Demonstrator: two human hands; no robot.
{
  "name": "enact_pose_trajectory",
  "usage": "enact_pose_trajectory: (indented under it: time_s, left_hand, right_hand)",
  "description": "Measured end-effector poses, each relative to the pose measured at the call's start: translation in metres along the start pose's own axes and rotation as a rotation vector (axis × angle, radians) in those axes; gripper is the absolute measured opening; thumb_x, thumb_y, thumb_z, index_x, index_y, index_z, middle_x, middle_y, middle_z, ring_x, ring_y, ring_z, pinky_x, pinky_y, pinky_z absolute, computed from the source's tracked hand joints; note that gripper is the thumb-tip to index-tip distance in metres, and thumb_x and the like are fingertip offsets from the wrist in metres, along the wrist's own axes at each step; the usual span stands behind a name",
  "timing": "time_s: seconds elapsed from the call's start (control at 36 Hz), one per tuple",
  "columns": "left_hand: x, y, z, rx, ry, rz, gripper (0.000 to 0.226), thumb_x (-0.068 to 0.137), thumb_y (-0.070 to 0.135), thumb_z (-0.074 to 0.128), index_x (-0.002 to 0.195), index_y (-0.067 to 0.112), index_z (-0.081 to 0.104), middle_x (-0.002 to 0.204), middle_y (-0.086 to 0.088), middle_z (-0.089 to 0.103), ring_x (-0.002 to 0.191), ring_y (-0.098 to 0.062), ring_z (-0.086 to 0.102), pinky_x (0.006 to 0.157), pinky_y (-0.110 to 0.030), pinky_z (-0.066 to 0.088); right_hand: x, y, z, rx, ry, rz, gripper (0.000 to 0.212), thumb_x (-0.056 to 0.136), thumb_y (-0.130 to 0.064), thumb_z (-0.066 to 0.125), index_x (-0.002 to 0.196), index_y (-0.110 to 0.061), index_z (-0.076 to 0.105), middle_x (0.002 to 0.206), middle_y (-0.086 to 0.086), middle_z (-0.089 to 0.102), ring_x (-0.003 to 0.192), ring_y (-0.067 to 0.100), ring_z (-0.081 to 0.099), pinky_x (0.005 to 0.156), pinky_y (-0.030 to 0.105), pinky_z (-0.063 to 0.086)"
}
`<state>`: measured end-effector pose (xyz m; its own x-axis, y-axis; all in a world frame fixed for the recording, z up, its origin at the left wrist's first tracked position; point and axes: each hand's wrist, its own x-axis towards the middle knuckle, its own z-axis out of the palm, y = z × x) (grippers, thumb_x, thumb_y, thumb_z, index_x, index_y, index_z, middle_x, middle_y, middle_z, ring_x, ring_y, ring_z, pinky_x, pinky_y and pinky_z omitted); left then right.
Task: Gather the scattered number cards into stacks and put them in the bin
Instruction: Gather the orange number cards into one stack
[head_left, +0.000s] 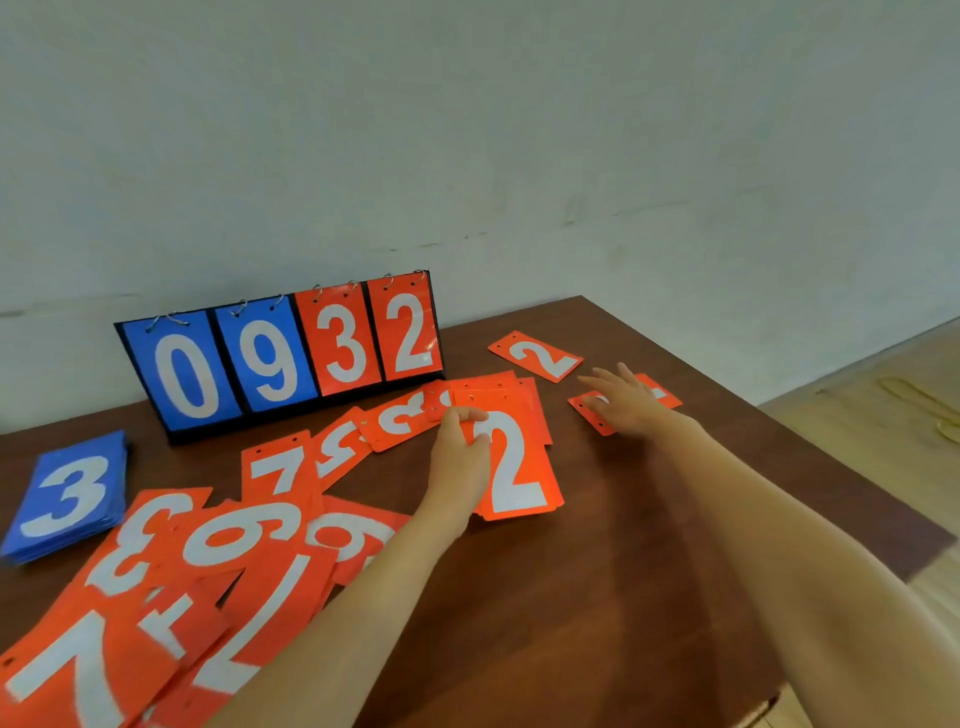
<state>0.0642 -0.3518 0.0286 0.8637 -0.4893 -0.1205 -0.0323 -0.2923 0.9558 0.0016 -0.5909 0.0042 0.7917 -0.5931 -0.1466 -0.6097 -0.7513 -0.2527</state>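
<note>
Orange number cards lie scattered over a brown table (649, 545). My left hand (460, 452) grips the left edge of a small stack of orange cards (519, 467) with a white 2 on top, near the table's middle. My right hand (626, 400) lies flat, fingers spread, on a single orange card (589, 415) at the far right. Another orange 2 card (537, 356) lies just beyond it. A heap of orange cards (171, 587) covers the near left. A neat stack of blue cards (67, 499) topped by a 3 sits at the far left. No bin is in view.
A flip scoreboard (280, 353) reading 0 9 3 2 stands at the table's back edge against a pale wall. More orange cards (363, 431) trail between it and my left hand. The table's right edge drops to a wooden floor (883, 415).
</note>
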Motion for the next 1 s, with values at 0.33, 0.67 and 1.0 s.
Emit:
enact_pose_trajectory:
  time_s: [0.33,0.67,1.0]
  left_hand:
    - [-0.019,-0.008,-0.010,0.031,-0.005,-0.013,0.023,0.098,0.013,0.044,0.116,0.028,0.048,0.140,0.001,0.039,0.106,-0.012,0.046,0.076,-0.023,0.051]
    - [-0.103,-0.014,-0.035,0.036,0.022,-0.056,0.023,0.098,0.012,0.042,0.114,0.028,0.046,0.145,0.000,0.036,0.099,-0.008,0.047,0.061,-0.016,0.042]
    - [-0.163,-0.024,-0.059,-0.039,0.070,-0.061,0.028,0.097,0.009,0.044,0.119,0.026,0.046,0.140,-0.004,0.041,0.111,-0.016,0.046,0.071,-0.021,0.044]
  right_hand:
    - [-0.024,0.008,-0.013,-0.073,-0.200,0.112,0.058,0.095,-0.010,0.030,0.151,-0.019,0.016,0.159,0.000,0.009,0.146,0.026,0.010,0.117,0.039,0.014]
    - [-0.128,-0.005,-0.018,-0.110,-0.263,0.186,0.088,0.066,-0.052,0.077,0.137,-0.022,0.035,0.140,0.008,0.041,0.128,0.030,0.038,0.103,0.047,0.039]
    - [-0.210,-0.043,0.018,0.181,-0.058,0.259,0.040,0.085,-0.024,0.067,0.117,-0.003,0.056,0.118,0.013,0.060,0.107,0.026,0.058,0.089,0.036,0.050]
